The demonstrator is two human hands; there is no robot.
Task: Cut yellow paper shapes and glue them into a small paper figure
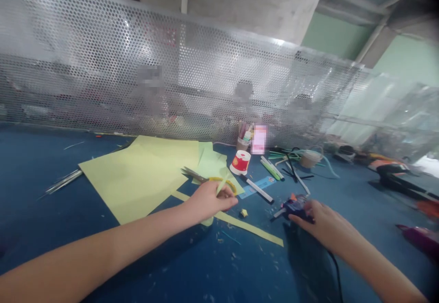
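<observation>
My left hand (214, 197) is closed in a pinch on a small pale-yellow paper strip (222, 185), whose end sticks up from the fingers. Just behind that hand lie scissors with yellow handles (195, 175). In my right hand (324, 220) is a dark blue glue gun (297, 208), its tip pointing left and a black cord (336, 271) trailing below. Between the hands a small folded yellow paper star (243, 213) rests on the blue table (192, 271). A long yellow paper strip (255, 230) lies in front of the star, partly hidden by my left hand.
Large yellow paper sheets (147, 170) spread at the left. Behind my hands stand a red and white paper cup (240, 162), markers (270, 169) and a pen holder (243, 143). A perforated metal screen (206, 78) borders the table's back, with people blurred behind it.
</observation>
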